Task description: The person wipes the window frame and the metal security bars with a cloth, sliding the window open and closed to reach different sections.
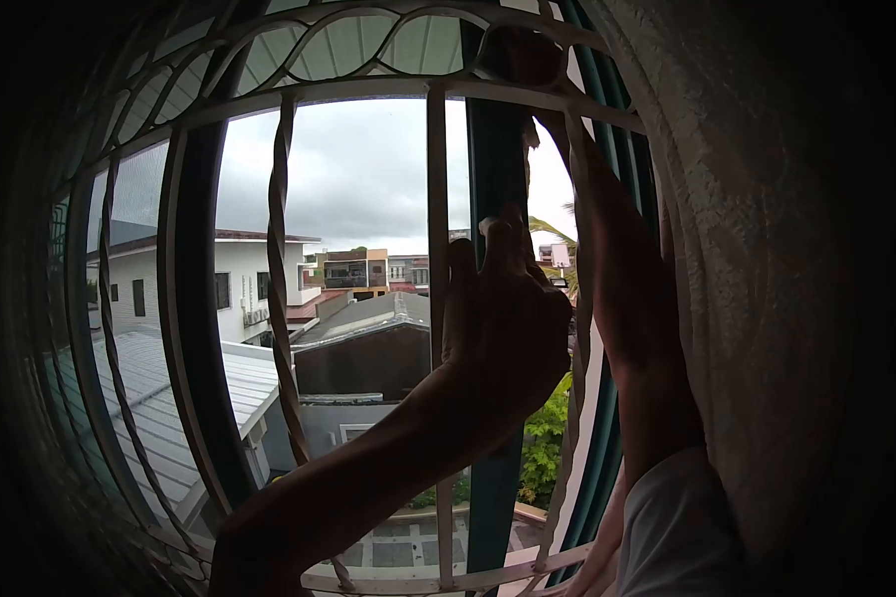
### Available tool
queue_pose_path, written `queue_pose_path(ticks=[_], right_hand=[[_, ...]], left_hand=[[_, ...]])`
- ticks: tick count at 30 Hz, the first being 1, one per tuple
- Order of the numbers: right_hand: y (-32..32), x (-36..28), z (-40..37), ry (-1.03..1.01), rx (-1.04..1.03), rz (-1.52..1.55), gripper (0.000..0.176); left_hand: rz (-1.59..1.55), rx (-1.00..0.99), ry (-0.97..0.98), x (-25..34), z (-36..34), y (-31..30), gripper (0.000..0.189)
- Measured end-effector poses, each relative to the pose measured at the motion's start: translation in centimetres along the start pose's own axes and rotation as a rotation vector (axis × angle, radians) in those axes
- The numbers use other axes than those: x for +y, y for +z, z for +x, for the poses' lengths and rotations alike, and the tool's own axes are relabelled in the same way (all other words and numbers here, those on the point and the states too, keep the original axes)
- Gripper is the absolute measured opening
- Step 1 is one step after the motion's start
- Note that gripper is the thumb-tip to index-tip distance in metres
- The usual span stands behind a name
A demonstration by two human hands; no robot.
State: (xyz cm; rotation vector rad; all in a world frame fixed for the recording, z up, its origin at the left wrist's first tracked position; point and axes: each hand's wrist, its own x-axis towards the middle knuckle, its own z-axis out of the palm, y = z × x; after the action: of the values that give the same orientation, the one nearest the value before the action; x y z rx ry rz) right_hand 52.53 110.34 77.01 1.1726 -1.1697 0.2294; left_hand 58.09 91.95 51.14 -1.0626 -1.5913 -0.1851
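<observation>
My left hand (503, 318) reaches between the white grille bars (436, 199) and curls its fingers round the edge of the upright teal window frame (493, 149). A small white bit shows at its fingertips; I cannot tell what it is. My right arm runs up along the frame. My right hand (530, 58) is dark against the sky at the frame's top, near the grille's upper crossbar (368, 92). Its fingers are too dark to read.
A white lace curtain (767, 249) hangs close on the right. A twisted grille bar (281, 249) and curved bars fill the left. Outside are rooftops, a white house (239, 289) and green bushes (546, 448) below.
</observation>
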Motion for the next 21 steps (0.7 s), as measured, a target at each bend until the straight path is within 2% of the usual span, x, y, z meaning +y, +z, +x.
queue_pose_path(ticks=[2,4,5,9,12,14,16,18,20,21], right_hand=[[0.1,0.3,-0.2,-0.004,-0.029,0.029,0.029],[-0.1,0.4,-0.5,-0.010,-0.044,0.016,0.029],[-0.4,0.4,-1.1,0.027,-0.061,-0.038,0.027],[-2.5,2.2,-3.1,0.161,-0.128,-0.257,0.025],[-2.9,2.4,-4.5,0.352,-0.182,-0.114,0.035],[-1.5,4.7,-5.6,0.393,-0.081,0.732,0.038],[-0.6,-0.9,-6.0,0.604,-0.048,0.713,0.037],[-0.2,-1.6,-7.1,0.532,-0.123,0.182,0.034],[0.2,-7.3,-7.0,0.731,-0.122,0.233,0.032],[0.4,-8.3,-7.6,0.677,-0.188,0.203,0.031]], left_hand=[[-0.001,-0.024,-0.005,0.0,0.1,0.1,0.044],[0.091,0.067,-0.012,-0.4,0.4,-0.1,0.046],[0.055,-0.015,-0.017,-0.5,0.5,-0.2,0.046],[0.080,-0.017,-0.014,-1.1,0.8,-0.5,0.047],[0.026,0.038,-0.036,-2.0,0.7,-0.6,0.044],[0.044,0.021,-0.028,-3.0,0.6,-0.9,0.039],[-0.113,0.148,0.014,-4.3,0.7,0.2,0.033],[-0.122,0.180,0.017,-5.2,1.0,1.0,0.029],[-0.190,0.260,0.018,-5.9,1.2,0.8,0.026],[-0.222,0.220,0.043,-6.3,1.3,0.6,0.030]])
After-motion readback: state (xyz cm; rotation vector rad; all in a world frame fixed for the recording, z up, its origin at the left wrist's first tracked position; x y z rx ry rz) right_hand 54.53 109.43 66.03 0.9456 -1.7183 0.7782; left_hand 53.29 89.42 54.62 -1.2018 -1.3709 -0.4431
